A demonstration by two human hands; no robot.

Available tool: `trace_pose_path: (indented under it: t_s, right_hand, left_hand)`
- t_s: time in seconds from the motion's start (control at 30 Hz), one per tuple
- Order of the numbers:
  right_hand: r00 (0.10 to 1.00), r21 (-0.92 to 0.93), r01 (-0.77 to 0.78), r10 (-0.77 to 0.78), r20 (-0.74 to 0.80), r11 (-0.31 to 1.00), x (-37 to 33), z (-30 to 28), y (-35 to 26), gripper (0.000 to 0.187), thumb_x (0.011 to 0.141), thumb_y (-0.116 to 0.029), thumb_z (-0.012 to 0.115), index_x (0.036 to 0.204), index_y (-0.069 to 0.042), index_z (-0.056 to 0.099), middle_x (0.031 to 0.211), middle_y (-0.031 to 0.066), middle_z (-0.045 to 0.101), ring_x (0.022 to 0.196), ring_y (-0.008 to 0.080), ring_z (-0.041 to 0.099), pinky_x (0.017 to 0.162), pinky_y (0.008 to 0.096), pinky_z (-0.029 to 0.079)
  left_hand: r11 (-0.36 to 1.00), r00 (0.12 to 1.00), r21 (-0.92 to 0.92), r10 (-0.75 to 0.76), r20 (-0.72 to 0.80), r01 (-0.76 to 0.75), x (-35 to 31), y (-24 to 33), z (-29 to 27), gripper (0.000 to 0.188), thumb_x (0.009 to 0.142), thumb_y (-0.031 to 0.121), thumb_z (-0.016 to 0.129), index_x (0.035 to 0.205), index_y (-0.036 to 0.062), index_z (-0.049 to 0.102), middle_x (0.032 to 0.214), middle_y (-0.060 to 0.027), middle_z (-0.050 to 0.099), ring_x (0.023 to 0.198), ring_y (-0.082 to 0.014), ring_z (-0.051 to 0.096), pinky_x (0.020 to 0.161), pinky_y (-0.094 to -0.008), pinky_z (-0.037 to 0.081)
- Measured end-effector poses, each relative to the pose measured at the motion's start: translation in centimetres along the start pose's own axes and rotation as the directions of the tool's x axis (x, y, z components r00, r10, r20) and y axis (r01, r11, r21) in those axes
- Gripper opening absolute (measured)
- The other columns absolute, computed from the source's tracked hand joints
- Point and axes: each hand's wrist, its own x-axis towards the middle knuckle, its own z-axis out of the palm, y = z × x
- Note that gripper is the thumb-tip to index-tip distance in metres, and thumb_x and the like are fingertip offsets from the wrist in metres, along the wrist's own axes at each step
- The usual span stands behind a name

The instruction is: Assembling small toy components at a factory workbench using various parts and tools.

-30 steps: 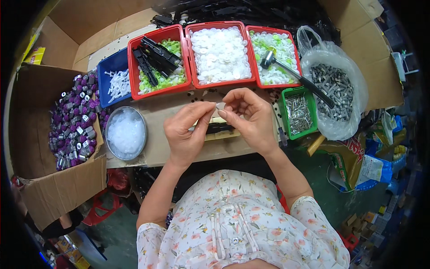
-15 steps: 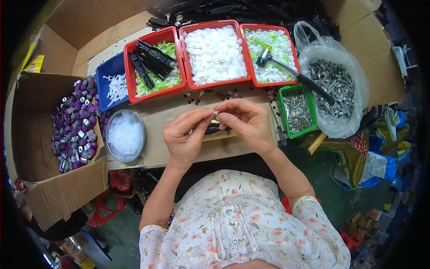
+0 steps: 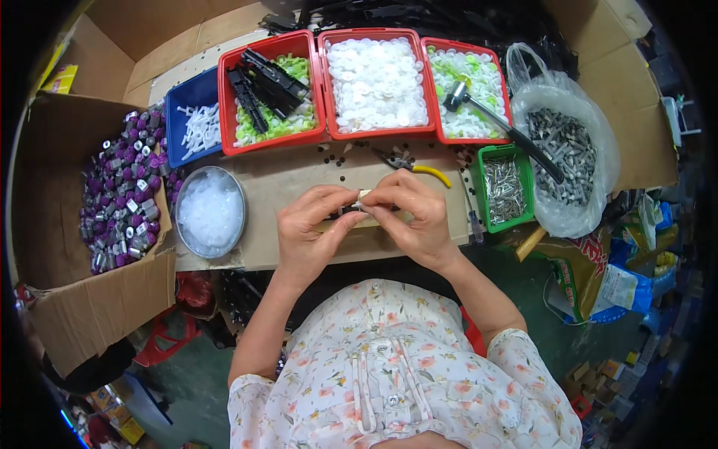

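Left hand (image 3: pixel 310 232): over the middle of the cardboard-topped counter (image 3: pixel 284 179), fingers curled inward, thumb and fingertips pinched on the small pale part (image 3: pixel 364 196) from the left; grip narrow.
Right hand (image 3: pixel 415 217): touching the left hand, fingers folded over the same part from the right; grip narrow and closed on it.
Small pale part: between the fingertips of both hands, just above the counter, mostly hidden; its shape cannot be told.
Dark piece (image 3: pixel 345 212): under the fingers, beside the pale part, largely covered.
Pliers (image 3: pixel 411 163): yellow-handled, lying on the counter just beyond the hands.
Round metal bowl (image 3: pixel 211 213): left of the hands, holding clear white bits.
Red trays: three in a row at the far edge; the left one (image 3: pixel 271 90) has green caps and black pieces, the middle one (image 3: pixel 378 81) white caps, the right one (image 3: pixel 467 82) white and green caps with a hammer (image 3: pixel 493 123) lying across it.
Blue bin (image 3: pixel 191 123): left of the red trays, with white pieces.
Green bin (image 3: pixel 505 187): right of the hands, with metal pins.
Plastic bag (image 3: pixel 565 157): far right, full of grey metal parts.
Cardboard box (image 3: pixel 112 194): far left, with purple and silver parts.
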Motion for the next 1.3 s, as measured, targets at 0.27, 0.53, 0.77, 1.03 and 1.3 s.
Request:
trace_pose_path:
  t_s: [0.27, 0.53, 0.77, 1.03, 1.3]
  right_hand:
    - [0.995, -0.186, 0.065, -0.05, 0.085, 0.98, -0.3, 0.7, 0.6, 0.018, 0.074, 0.006, 0.072, 0.09, -0.002, 0.073, 0.08, 0.0093, 0.058, 0.068, 0.0189, 0.059, 0.057, 0.0299, 0.045]
    - [0.988, -0.233, 0.114, -0.085, 0.127, 0.966, -0.1, 1.3, 1.6, 0.017, 0.073, 0.004, 0.074, 0.088, -0.003, 0.072, 0.076, 0.0082, 0.055, 0.064, 0.0206, 0.057, 0.055, 0.0319, 0.042]
    - [0.975, -0.331, 0.195, -0.147, 0.166, 0.923, -0.1, 1.6, 1.6, 0.014, 0.074, 0.001, 0.073, 0.086, -0.002, 0.069, 0.076, 0.0077, 0.054, 0.066, 0.0235, 0.056, 0.056, 0.0365, 0.039]
    - [0.953, -0.454, 0.286, -0.203, 0.224, 0.844, 0.0, 1.8, 0.8, 0.017, 0.072, -0.002, 0.071, 0.088, -0.005, 0.066, 0.08, 0.0053, 0.053, 0.074, 0.024, 0.057, 0.066, 0.0362, 0.038]
    - [0.932, -0.5, 0.337, -0.207, 0.298, 0.797, 0.3, 1.5, 0.4, 0.018, 0.072, -0.003, 0.071, 0.09, -0.005, 0.066, 0.081, 0.005, 0.054, 0.076, 0.0232, 0.058, 0.067, 0.0358, 0.038]
  left_hand:
    - [0.966, 0.993, 0.235, 0.117, -0.012, -0.111, -1.0, -0.3, -1.3, 0.036, 0.071, 0.003, 0.083, 0.105, 0.0001, 0.072, 0.1, -0.0124, 0.068, 0.091, -0.0253, 0.064, 0.077, -0.0341, 0.052]
    - [0.812, 0.95, 0.511, 0.31, 0.032, -0.282, -3.3, -1.2, -0.9, 0.03, 0.069, 0.004, 0.082, 0.098, 0.0031, 0.072, 0.101, -0.0098, 0.066, 0.095, -0.0304, 0.061, 0.079, -0.0391, 0.052]
    - [0.716, 0.923, 0.606, 0.374, 0.087, -0.347, -3.8, -1.5, -0.2, 0.029, 0.07, 0.01, 0.081, 0.098, 0.0047, 0.071, 0.106, -0.0093, 0.064, 0.1, -0.0289, 0.06, 0.077, -0.0401, 0.049]
    - [0.622, 0.906, 0.684, 0.397, 0.144, -0.381, -3.9, -1.8, 0.0, 0.026, 0.076, 0.013, 0.075, 0.101, 0.0058, 0.072, 0.106, -0.0089, 0.065, 0.101, -0.0272, 0.059, 0.078, -0.0394, 0.047]
    - [0.553, 0.883, 0.714, 0.421, 0.206, -0.43, -3.8, -1.9, -0.3, 0.029, 0.074, 0.009, 0.076, 0.102, 0.0037, 0.072, 0.103, -0.0076, 0.064, 0.1, -0.0275, 0.059, 0.076, -0.0392, 0.047]
